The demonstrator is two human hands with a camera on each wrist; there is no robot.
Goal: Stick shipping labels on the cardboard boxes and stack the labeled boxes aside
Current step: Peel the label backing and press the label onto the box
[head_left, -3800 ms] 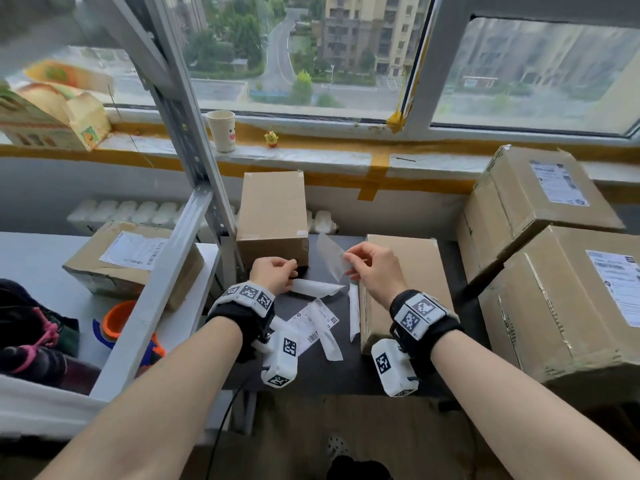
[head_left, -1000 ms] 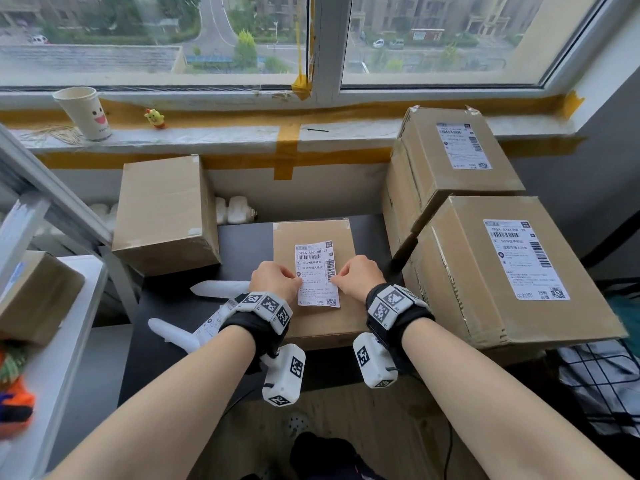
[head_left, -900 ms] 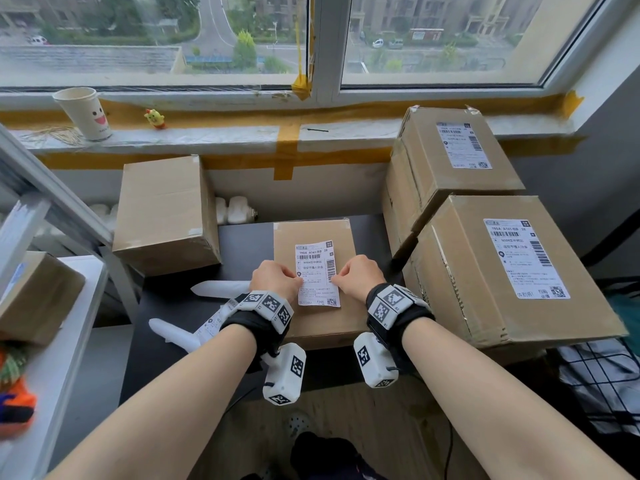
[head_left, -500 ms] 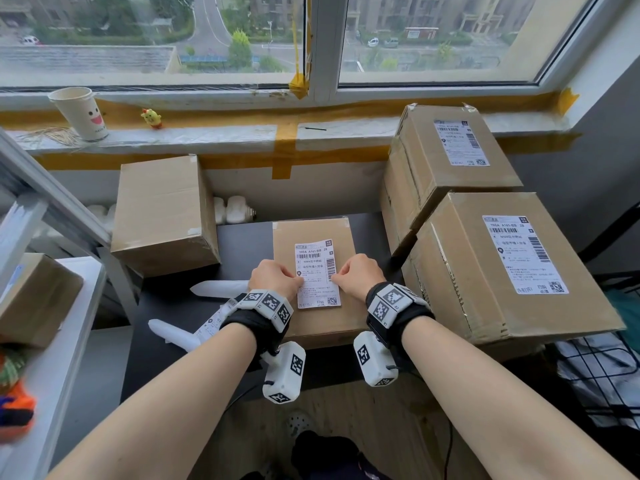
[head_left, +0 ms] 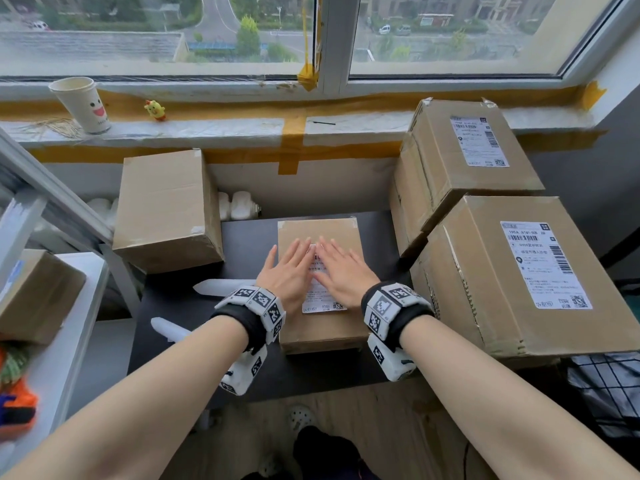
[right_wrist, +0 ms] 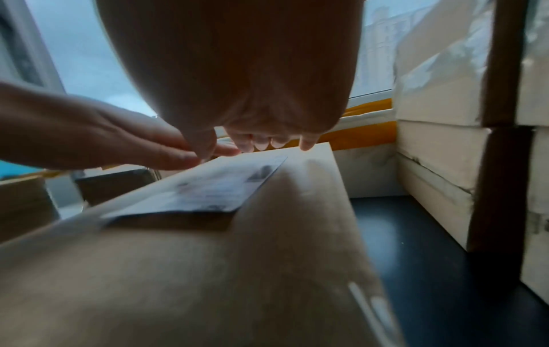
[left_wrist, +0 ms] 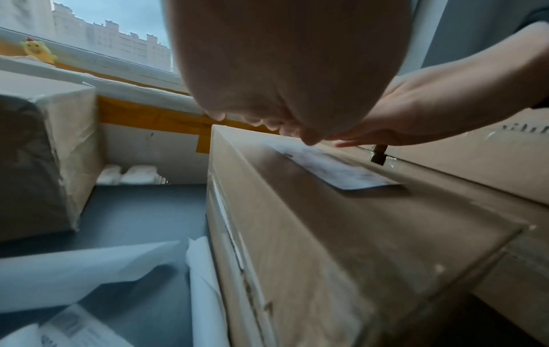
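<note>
A flat cardboard box (head_left: pixel 320 329) lies on the black table (head_left: pixel 207 327) in front of me, with a white shipping label (head_left: pixel 322 301) on its top. Both hands lie flat on that label with straight fingers: my left hand (head_left: pixel 289 271) covers its left side, my right hand (head_left: pixel 341 270) its right side. Only the label's near end shows between the wrists. In the left wrist view the label (left_wrist: pixel 335 169) lies flat on the box (left_wrist: pixel 341 234). The right wrist view shows the label (right_wrist: pixel 208 187) under the fingertips (right_wrist: pixel 261 144).
Two labeled boxes (head_left: pixel 512 271) (head_left: pixel 460 157) are stacked at the right. An unlabeled box (head_left: pixel 166 209) stands at the table's back left. White backing strips (head_left: pixel 221 287) lie left of my hands. A paper cup (head_left: pixel 83 103) is on the sill; a shelf frame (head_left: pixel 52 202) rises at left.
Both hands went from curled fists holding the label's side edges to flat palms spread over the label, fingers stretched forward. The box has not moved.
</note>
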